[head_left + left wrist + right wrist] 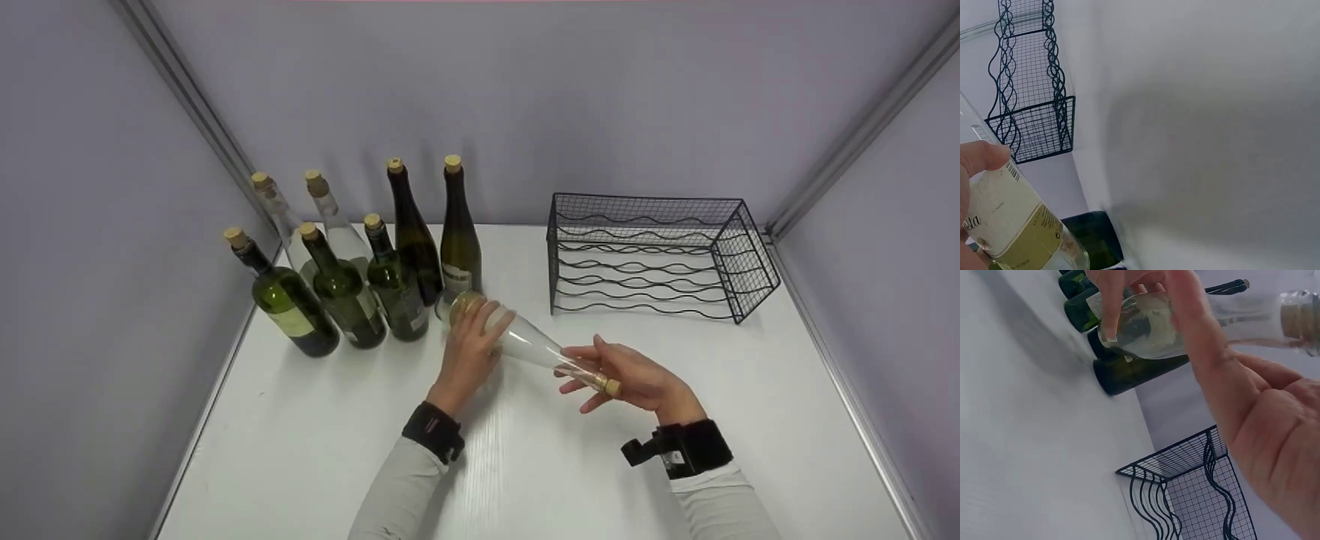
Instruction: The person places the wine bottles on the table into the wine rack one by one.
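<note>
My left hand [469,352] grips a clear glass bottle [531,343] around its body near the base. The bottle is tilted, with its corked neck pointing to the right and toward me. A cream and olive label [1013,216] shows on it in the left wrist view, beside my left thumb [985,156]. My right hand [637,375] is at the neck, its fingers extended and spread behind it; the thumb stands apart. Whether those fingers touch the glass I cannot tell. The cork [613,388] lies in front of the right palm.
Several corked bottles stand at the left: green ones such as this front bottle [294,311], two clear ones, and two tall dark ones, including this one [460,232]. At the back right, a black wire rack [744,259] with wavy rails sits on the white table [315,450].
</note>
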`<action>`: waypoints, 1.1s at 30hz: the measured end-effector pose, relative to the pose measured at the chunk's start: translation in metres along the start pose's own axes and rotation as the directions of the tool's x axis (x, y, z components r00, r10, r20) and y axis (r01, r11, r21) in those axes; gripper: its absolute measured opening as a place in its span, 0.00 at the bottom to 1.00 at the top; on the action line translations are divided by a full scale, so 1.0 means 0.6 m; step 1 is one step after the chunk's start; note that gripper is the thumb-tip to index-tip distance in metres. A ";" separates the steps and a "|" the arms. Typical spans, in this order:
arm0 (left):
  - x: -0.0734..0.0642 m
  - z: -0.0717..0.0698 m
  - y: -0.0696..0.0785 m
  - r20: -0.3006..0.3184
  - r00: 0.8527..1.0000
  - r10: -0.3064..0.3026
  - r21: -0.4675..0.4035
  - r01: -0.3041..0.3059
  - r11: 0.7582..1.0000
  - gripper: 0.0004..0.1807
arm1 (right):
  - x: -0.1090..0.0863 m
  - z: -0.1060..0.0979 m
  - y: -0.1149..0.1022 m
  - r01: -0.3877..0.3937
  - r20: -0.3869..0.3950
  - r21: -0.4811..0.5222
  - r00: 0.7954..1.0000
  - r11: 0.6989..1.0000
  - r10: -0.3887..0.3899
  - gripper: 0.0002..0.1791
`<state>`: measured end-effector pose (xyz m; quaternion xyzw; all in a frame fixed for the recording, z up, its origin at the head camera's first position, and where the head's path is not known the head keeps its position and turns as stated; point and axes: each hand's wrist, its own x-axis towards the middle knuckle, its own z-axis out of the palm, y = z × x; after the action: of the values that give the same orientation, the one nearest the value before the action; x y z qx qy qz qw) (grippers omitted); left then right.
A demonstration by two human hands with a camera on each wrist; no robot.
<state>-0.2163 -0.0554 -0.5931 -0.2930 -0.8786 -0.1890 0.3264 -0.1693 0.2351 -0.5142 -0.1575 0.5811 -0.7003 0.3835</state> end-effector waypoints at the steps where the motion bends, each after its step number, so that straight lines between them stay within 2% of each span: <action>1: 0.000 0.001 0.000 0.003 1.000 0.013 0.015 -0.013 1.000 0.40 | 0.001 0.002 0.001 -0.022 -0.025 -0.038 0.999 0.999 0.022 0.36; 3: 0.000 0.002 0.001 0.010 0.999 0.038 0.043 -0.038 0.998 0.38 | 0.005 0.006 0.004 -0.064 -0.084 -0.143 0.995 0.988 0.053 0.35; 5: -0.001 0.004 0.003 0.019 0.998 0.058 0.073 -0.059 0.996 0.36 | 0.008 0.013 0.007 -0.114 -0.148 -0.262 0.986 0.958 0.077 0.35; 9: -0.004 0.008 0.007 0.037 0.996 0.082 0.108 -0.085 0.990 0.33 | 0.015 0.027 0.019 -0.203 -0.272 -0.477 0.959 0.855 0.076 0.37; 13: -0.005 0.009 0.011 0.058 0.995 0.086 0.119 -0.093 0.989 0.31 | 0.021 0.040 0.034 -0.236 -0.361 -0.587 0.932 0.774 0.011 0.33; 17: -0.004 0.004 0.017 0.107 0.991 0.084 0.137 -0.098 0.986 0.32 | 0.025 0.045 0.052 -0.251 -0.432 -0.624 0.900 0.740 -0.059 0.30; 21: -0.002 -0.002 0.023 0.154 0.985 0.083 0.158 -0.108 0.982 0.35 | 0.022 0.049 0.064 -0.253 -0.479 -0.616 0.872 0.746 -0.100 0.31; 24: 0.000 -0.003 0.028 0.172 0.981 0.085 0.156 -0.112 0.981 0.37 | 0.015 0.051 0.068 -0.241 -0.493 -0.596 0.863 0.766 -0.112 0.31; 29: 0.001 0.000 0.037 0.178 0.979 0.096 0.126 -0.119 0.985 0.37 | -0.006 0.041 0.069 -0.220 -0.481 -0.568 0.871 0.793 -0.103 0.31; 33: -0.002 0.005 0.045 0.161 0.980 0.113 0.076 -0.127 0.989 0.36 | -0.026 0.023 0.071 -0.196 -0.450 -0.530 0.889 0.825 -0.078 0.32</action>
<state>-0.1996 -0.0338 -0.5922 -0.3452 -0.8894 -0.1076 0.2798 -0.1345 0.2355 -0.5469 -0.0771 0.8386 -0.5025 0.1958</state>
